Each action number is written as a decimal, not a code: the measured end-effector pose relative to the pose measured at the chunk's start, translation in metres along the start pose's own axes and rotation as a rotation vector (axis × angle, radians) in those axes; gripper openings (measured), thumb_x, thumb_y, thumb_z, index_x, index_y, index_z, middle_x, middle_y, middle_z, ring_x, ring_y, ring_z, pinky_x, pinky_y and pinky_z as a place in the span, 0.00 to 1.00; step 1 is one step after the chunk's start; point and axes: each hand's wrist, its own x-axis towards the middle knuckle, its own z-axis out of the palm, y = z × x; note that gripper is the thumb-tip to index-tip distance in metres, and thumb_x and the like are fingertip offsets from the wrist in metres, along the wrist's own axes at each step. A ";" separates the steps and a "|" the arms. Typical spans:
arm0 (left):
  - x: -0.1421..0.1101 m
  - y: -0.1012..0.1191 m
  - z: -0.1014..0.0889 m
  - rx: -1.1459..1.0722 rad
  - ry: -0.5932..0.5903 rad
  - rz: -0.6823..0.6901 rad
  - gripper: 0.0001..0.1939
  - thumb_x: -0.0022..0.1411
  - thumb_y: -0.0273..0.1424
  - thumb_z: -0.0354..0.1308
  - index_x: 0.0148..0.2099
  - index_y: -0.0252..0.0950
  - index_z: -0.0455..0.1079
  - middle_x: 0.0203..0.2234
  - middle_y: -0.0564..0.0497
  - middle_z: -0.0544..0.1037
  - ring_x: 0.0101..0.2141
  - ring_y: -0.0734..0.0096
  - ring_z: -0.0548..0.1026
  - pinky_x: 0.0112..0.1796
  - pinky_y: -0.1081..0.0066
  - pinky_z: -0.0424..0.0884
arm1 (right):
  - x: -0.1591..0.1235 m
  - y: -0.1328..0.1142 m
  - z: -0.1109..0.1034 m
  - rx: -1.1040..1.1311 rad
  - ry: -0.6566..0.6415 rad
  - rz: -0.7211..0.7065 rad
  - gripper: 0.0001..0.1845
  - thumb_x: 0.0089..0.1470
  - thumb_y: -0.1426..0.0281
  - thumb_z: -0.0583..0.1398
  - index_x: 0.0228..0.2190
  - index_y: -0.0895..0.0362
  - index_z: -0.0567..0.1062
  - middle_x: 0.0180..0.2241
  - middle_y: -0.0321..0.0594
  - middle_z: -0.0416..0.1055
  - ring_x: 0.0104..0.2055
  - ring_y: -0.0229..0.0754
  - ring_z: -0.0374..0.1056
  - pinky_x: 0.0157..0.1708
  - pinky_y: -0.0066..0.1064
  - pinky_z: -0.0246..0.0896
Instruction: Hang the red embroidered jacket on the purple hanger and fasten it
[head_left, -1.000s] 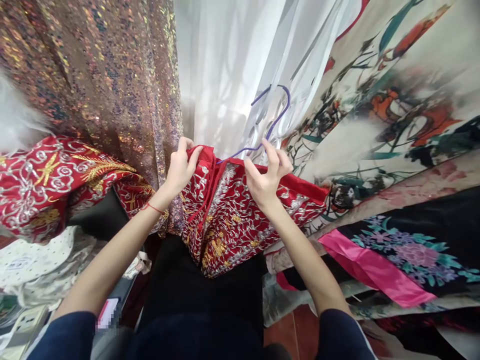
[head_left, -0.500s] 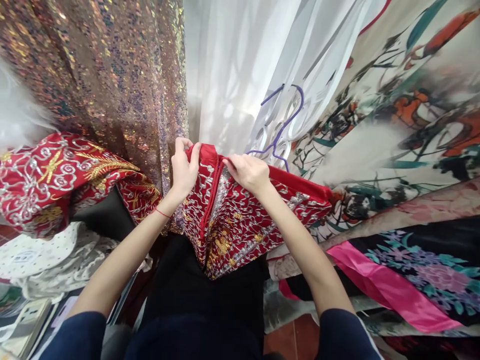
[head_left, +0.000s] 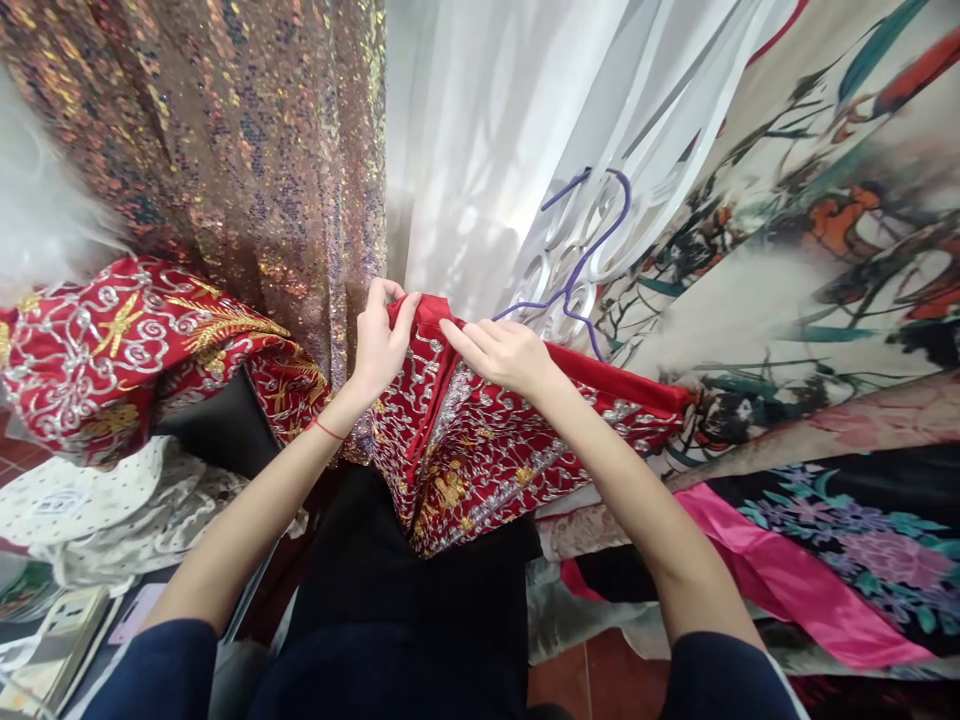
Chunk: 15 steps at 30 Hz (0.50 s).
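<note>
While both hands work at the same edge, the left hand (head_left: 381,345) is clamped on the plain red band of an embroidered red garment (head_left: 487,470), its thumb in front and its fingers curled over the top. The right hand (head_left: 516,355) grips the band just beside it, the digits drawn together and one pointing toward the left hand. The garment, worked in silver and gold, hangs from this band before the person's black trousers (head_left: 412,600), its upper edge sloping down to the right. A purple hanger (head_left: 576,278) rises just behind the band, hook uppermost; its lower ends pass out of sight behind the cloth. A red cord (head_left: 328,430) encircles the left wrist. To the left lies a bunched length of similar red embroidered cloth (head_left: 97,350); whether it joins the garment cannot be told. Below it is a dotted white cap (head_left: 82,500). Behind the hands hang a sequined cloth (head_left: 247,150), a white cloth (head_left: 465,130) and, at right, a printed pale cloth (head_left: 750,270). Lower right: a black floral cloth (head_left: 900,540) with a pink satin strip (head_left: 810,600).
</note>
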 end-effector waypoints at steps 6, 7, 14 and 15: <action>0.000 0.002 -0.002 -0.022 -0.051 -0.018 0.13 0.70 0.42 0.55 0.37 0.40 0.59 0.26 0.57 0.65 0.23 0.76 0.62 0.31 0.68 0.60 | -0.001 0.002 0.001 0.004 0.018 -0.079 0.24 0.69 0.76 0.45 0.53 0.51 0.75 0.29 0.37 0.71 0.30 0.37 0.63 0.29 0.31 0.59; 0.000 0.002 -0.003 -0.020 -0.056 -0.016 0.12 0.69 0.40 0.55 0.37 0.40 0.59 0.26 0.57 0.65 0.23 0.76 0.62 0.31 0.69 0.60 | -0.001 0.002 0.000 0.021 0.026 -0.111 0.23 0.69 0.75 0.45 0.50 0.51 0.76 0.28 0.36 0.71 0.30 0.37 0.63 0.29 0.30 0.59; -0.002 0.004 -0.007 -0.050 -0.148 -0.050 0.11 0.68 0.38 0.55 0.36 0.40 0.59 0.22 0.59 0.62 0.22 0.76 0.59 0.29 0.70 0.58 | 0.018 -0.016 -0.037 0.225 0.172 0.117 0.15 0.68 0.70 0.47 0.44 0.56 0.73 0.26 0.36 0.71 0.28 0.38 0.64 0.30 0.32 0.58; -0.002 0.005 -0.008 -0.059 -0.157 -0.062 0.11 0.68 0.39 0.55 0.36 0.40 0.58 0.21 0.59 0.62 0.22 0.76 0.58 0.29 0.70 0.58 | 0.025 -0.016 -0.042 0.314 0.182 0.193 0.14 0.67 0.71 0.48 0.45 0.56 0.72 0.26 0.36 0.71 0.27 0.38 0.64 0.30 0.33 0.59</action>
